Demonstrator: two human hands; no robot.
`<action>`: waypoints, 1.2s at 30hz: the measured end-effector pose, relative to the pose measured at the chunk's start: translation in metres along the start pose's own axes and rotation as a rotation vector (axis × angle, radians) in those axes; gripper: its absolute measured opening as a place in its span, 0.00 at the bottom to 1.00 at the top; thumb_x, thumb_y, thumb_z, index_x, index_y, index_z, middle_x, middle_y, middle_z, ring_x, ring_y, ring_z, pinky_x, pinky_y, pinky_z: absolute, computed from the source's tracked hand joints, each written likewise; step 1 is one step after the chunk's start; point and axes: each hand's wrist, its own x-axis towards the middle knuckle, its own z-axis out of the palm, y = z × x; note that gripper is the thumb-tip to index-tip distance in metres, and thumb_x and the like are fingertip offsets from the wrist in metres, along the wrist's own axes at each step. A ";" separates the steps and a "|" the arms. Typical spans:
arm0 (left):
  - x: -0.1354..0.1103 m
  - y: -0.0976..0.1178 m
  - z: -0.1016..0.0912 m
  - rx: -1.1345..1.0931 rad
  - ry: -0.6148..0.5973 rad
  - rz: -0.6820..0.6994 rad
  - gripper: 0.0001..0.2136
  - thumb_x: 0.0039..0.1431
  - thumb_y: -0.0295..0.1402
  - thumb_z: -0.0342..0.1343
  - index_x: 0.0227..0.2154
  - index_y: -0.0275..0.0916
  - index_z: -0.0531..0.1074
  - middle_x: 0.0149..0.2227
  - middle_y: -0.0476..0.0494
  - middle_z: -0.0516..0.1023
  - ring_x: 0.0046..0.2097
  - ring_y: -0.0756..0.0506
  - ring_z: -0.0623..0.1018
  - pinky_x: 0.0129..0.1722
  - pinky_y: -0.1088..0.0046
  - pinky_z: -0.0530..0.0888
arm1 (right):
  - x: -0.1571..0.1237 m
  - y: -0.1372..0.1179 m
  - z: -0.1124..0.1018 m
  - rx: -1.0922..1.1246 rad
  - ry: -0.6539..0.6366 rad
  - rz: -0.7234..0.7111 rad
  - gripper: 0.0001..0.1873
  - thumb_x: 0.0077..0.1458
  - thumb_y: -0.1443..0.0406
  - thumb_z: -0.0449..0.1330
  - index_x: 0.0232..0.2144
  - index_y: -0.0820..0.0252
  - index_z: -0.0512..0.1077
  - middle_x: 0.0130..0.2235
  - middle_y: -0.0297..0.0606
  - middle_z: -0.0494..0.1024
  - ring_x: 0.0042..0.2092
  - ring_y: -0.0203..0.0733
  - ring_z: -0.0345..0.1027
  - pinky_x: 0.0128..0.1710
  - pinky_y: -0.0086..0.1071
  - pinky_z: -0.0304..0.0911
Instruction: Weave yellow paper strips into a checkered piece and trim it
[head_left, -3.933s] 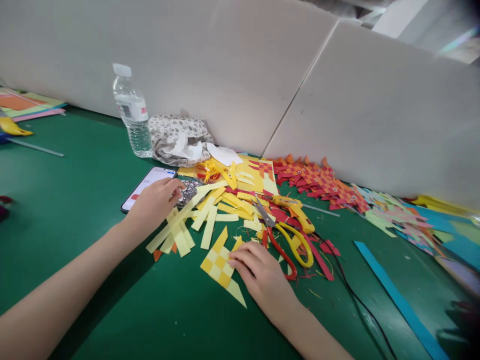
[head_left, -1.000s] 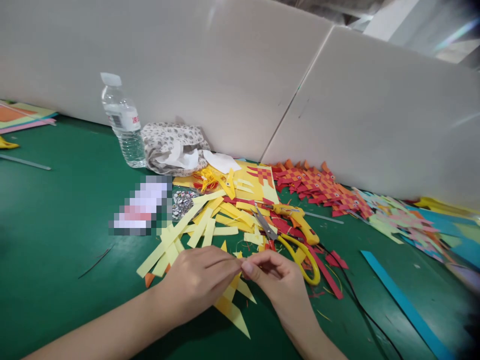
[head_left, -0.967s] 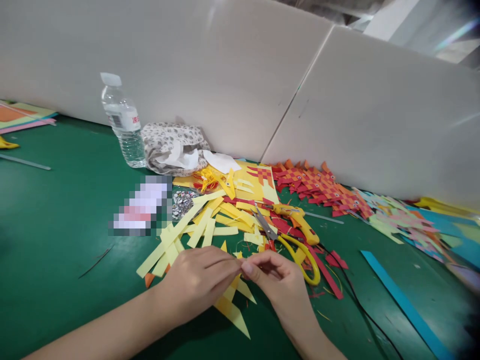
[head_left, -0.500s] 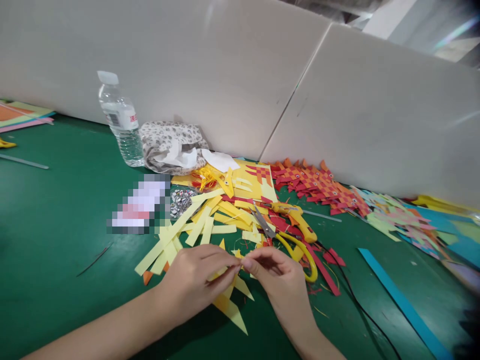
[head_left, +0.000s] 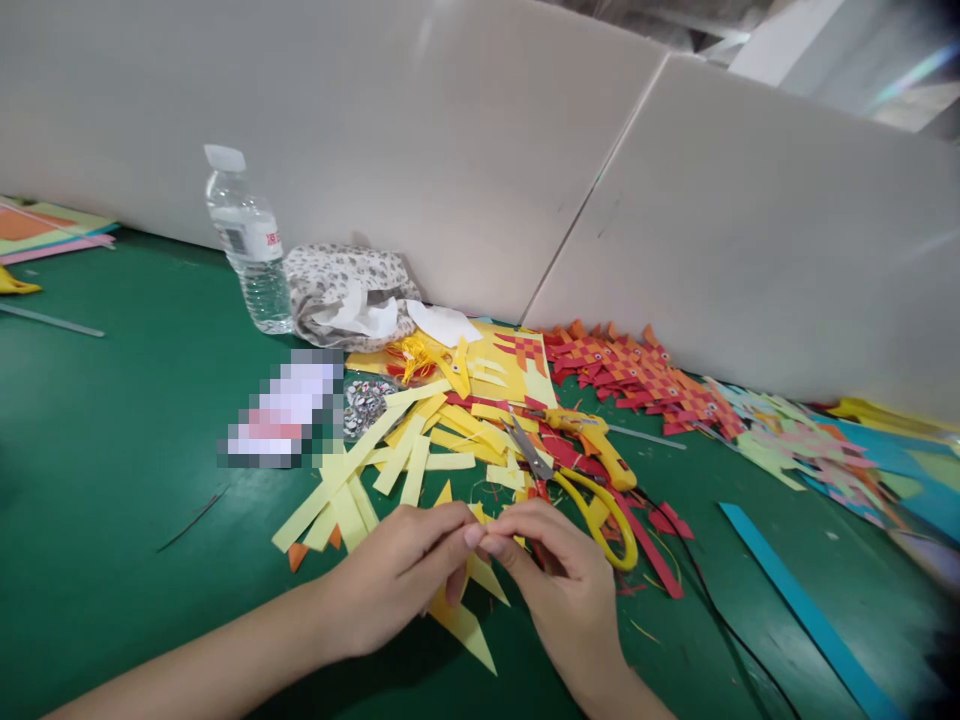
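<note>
My left hand point(head_left: 397, 585) and my right hand point(head_left: 562, 585) meet fingertip to fingertip low in the middle of the green table point(head_left: 112, 450). Both are pinched shut on something tiny that I cannot make out. Under them lies a woven yellow paper shape point(head_left: 465, 622) with pointed ends, partly hidden by my fingers. Just beyond my hands spreads a heap of pale yellow paper strips point(head_left: 375, 465). Yellow-handled scissors point(head_left: 592, 500) lie right of my right hand.
A water bottle point(head_left: 251, 250), a patterned cloth pouch point(head_left: 345, 290) and a phone point(head_left: 281, 410) stand at the back left. Small round eye pieces point(head_left: 364, 398) sit by the phone. Red-orange woven shapes point(head_left: 637, 375) line the white partition. A black cable point(head_left: 720, 600) and blue strip point(head_left: 795, 590) lie right.
My left hand came back from the pile by the phone and joined my right hand. Over the last second both hands stayed pinched together above the woven shape, shifting slightly.
</note>
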 end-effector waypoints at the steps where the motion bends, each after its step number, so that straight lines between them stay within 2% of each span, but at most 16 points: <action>1: 0.001 0.000 0.000 -0.036 -0.007 -0.009 0.16 0.61 0.44 0.39 0.29 0.38 0.64 0.21 0.53 0.68 0.21 0.55 0.66 0.21 0.81 0.63 | 0.000 0.000 0.000 -0.004 0.000 -0.011 0.02 0.47 0.68 0.62 0.25 0.56 0.73 0.27 0.33 0.74 0.30 0.35 0.67 0.29 0.26 0.64; 5: 0.003 -0.002 -0.001 -0.180 -0.058 -0.037 0.16 0.59 0.46 0.40 0.34 0.39 0.64 0.25 0.51 0.70 0.20 0.54 0.67 0.20 0.80 0.65 | 0.000 0.001 0.000 -0.009 0.004 -0.045 0.03 0.47 0.69 0.62 0.26 0.56 0.73 0.27 0.32 0.73 0.31 0.34 0.67 0.30 0.25 0.64; 8: 0.003 -0.001 -0.002 -0.185 -0.055 -0.027 0.16 0.60 0.45 0.40 0.32 0.38 0.64 0.25 0.51 0.70 0.21 0.54 0.67 0.21 0.79 0.66 | -0.001 0.003 0.001 0.011 -0.012 -0.046 0.04 0.47 0.69 0.62 0.26 0.55 0.72 0.28 0.32 0.74 0.31 0.34 0.68 0.31 0.26 0.64; 13: 0.002 -0.003 -0.003 -0.118 -0.056 0.011 0.16 0.61 0.43 0.38 0.27 0.38 0.62 0.25 0.52 0.69 0.22 0.54 0.67 0.23 0.79 0.66 | -0.002 0.004 0.003 0.042 -0.013 0.039 0.04 0.46 0.68 0.63 0.27 0.56 0.71 0.28 0.32 0.74 0.30 0.34 0.68 0.30 0.25 0.65; 20: 0.003 -0.005 -0.002 -0.188 -0.082 -0.011 0.13 0.61 0.41 0.41 0.27 0.38 0.61 0.23 0.54 0.67 0.21 0.55 0.65 0.21 0.80 0.64 | 0.000 0.001 0.002 -0.062 0.022 -0.096 0.05 0.45 0.72 0.63 0.24 0.58 0.72 0.26 0.32 0.73 0.29 0.33 0.67 0.30 0.26 0.64; 27: 0.002 -0.003 0.000 -0.226 0.039 -0.030 0.14 0.60 0.43 0.41 0.26 0.39 0.60 0.19 0.56 0.62 0.20 0.55 0.63 0.19 0.81 0.61 | -0.001 0.006 0.001 -0.110 -0.012 -0.212 0.09 0.45 0.72 0.63 0.32 0.58 0.74 0.32 0.36 0.76 0.34 0.36 0.69 0.34 0.28 0.66; 29: 0.002 -0.003 -0.001 -0.200 0.060 -0.016 0.14 0.60 0.43 0.41 0.27 0.39 0.61 0.20 0.55 0.64 0.20 0.55 0.64 0.20 0.81 0.62 | -0.001 0.007 0.001 -0.095 -0.009 -0.175 0.08 0.46 0.73 0.62 0.31 0.57 0.74 0.32 0.36 0.76 0.34 0.36 0.70 0.35 0.28 0.66; 32: 0.002 -0.004 -0.003 -0.121 0.067 0.025 0.13 0.60 0.41 0.41 0.30 0.39 0.64 0.25 0.53 0.67 0.22 0.55 0.66 0.23 0.79 0.64 | 0.000 0.008 0.002 -0.035 0.006 -0.045 0.06 0.47 0.71 0.62 0.29 0.55 0.75 0.31 0.35 0.75 0.34 0.35 0.69 0.34 0.28 0.66; 36: 0.002 -0.003 -0.004 -0.067 0.064 0.050 0.12 0.61 0.41 0.41 0.33 0.39 0.66 0.28 0.51 0.70 0.23 0.55 0.67 0.24 0.79 0.65 | 0.003 0.006 0.004 0.131 0.048 0.105 0.03 0.45 0.68 0.63 0.26 0.53 0.76 0.30 0.34 0.75 0.33 0.35 0.69 0.32 0.26 0.67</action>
